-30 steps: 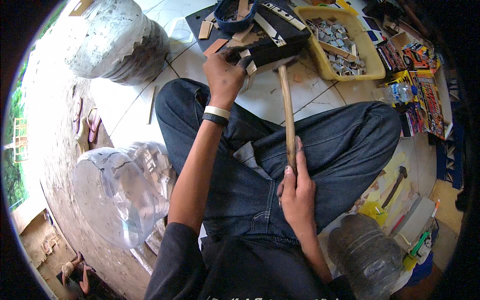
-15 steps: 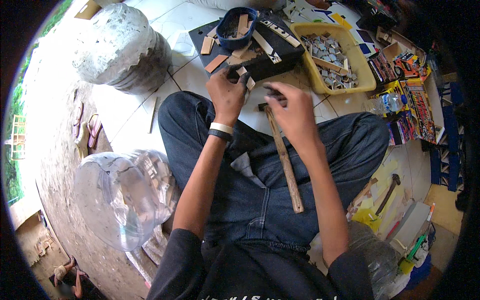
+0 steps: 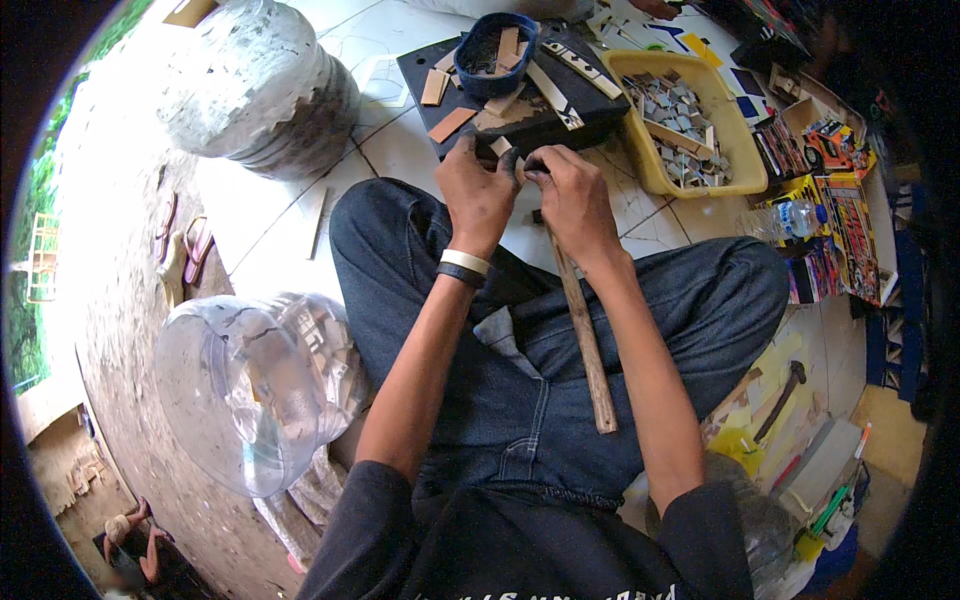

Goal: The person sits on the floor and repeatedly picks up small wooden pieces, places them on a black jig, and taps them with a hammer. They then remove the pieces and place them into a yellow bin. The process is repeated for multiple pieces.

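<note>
My left hand [image 3: 478,197] pinches a small pale wooden strip [image 3: 500,147] between thumb and fingers, in front of the black block [image 3: 435,75]. Close beside it, my right hand [image 3: 577,200] has its fingertips pressed together at the strip's near end; whatever they grip is hidden. Both hands have darkened fingertips. A hammer [image 3: 583,345] with a long wooden handle leans over my lap below the right hand, its dark head partly covered. On the block stands a blue oval tub [image 3: 467,80] holding small dark bits and wooden pieces. Loose wooden strips [image 3: 452,124] lie around the tub.
A yellow basin [image 3: 745,188] of small grey and wooden pieces stands right of the block. Further right are a water bottle [image 3: 797,219] and another hammer [image 3: 780,402]. At left sit a large whitish container [image 3: 255,95], a clear plastic container [image 3: 215,400] and sandals [image 3: 198,248].
My right hand has moved left and down to meet the left hand, its fingers closing at the strip. The whole view has shifted slightly, with surroundings now a little further right.
</note>
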Demonstrator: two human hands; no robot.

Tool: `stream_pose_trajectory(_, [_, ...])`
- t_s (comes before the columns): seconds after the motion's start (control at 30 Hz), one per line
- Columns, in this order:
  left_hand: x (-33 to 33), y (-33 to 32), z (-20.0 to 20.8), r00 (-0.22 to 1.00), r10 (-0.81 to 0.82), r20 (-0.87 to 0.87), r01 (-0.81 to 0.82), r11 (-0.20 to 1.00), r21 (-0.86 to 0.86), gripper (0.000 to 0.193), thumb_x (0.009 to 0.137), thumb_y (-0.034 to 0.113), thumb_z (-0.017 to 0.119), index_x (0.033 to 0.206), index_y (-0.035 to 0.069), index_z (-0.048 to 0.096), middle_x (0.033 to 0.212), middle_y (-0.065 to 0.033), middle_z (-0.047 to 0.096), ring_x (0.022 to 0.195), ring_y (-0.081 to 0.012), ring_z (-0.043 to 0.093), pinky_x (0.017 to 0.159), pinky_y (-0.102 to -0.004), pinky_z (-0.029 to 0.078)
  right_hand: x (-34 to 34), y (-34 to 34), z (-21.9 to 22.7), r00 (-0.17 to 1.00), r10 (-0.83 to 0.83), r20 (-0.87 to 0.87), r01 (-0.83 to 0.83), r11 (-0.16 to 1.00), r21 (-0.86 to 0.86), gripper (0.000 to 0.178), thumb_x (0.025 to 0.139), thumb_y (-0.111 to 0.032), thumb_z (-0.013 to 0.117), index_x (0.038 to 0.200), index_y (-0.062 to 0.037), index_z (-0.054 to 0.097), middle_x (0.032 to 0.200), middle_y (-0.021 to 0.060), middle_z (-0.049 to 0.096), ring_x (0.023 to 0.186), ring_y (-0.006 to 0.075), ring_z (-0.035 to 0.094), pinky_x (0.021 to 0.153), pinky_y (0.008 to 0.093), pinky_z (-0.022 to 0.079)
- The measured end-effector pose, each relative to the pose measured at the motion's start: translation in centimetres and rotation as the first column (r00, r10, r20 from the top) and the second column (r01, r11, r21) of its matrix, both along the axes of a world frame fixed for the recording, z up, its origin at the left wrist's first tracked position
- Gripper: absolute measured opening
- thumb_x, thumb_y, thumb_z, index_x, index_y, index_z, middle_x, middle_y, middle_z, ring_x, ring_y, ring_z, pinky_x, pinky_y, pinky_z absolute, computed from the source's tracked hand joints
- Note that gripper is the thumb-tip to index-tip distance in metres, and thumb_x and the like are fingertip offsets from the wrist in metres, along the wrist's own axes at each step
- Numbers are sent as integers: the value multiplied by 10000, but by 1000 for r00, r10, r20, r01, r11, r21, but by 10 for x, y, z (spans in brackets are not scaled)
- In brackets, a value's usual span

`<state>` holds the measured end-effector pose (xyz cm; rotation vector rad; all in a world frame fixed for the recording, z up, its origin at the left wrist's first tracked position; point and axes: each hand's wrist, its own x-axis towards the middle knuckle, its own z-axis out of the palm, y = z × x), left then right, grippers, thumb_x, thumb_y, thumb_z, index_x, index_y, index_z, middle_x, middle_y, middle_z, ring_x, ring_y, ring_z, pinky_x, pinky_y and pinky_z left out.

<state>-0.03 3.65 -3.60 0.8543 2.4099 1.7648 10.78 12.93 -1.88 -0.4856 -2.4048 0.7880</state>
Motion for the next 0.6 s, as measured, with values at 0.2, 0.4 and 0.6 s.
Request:
stream_pose_trajectory(0.2, [3,3,4,996,8,-87,-11,999,-44,199,782,12,779,918,-56,652,773,-218,690,715,-353,719,646,-389,537,4,-5,-6,999,-36,-15,38,995,87,146,894,55,641,1034,13,640,1008,200,687,943,430,678,779,487,531])
stream_pose_trajectory(0.4, [-2,0,4,996,-22,-88,19,999,-35,216,779,29,799,916,-54,653,789,-221,697,729,-351,722,660,-387,542,1,-8,-9,996,-56,-66,59,997,53,175,889,42,657,1059,12,633,1018,192,685,953,427,677,779,484,529])
stream_pose_trajectory(0.6, [-2,-4,-2,998,24,-59,-23,1000,9,276,796,118,857,937,-41,680,842,-215,731,748,-354,735,672,-387,555,-1,-11,-6,998,-64,15,63,995,84,187,888,39,659,1068,-5,633,1021,188,675,957,437,664,769,496,522])
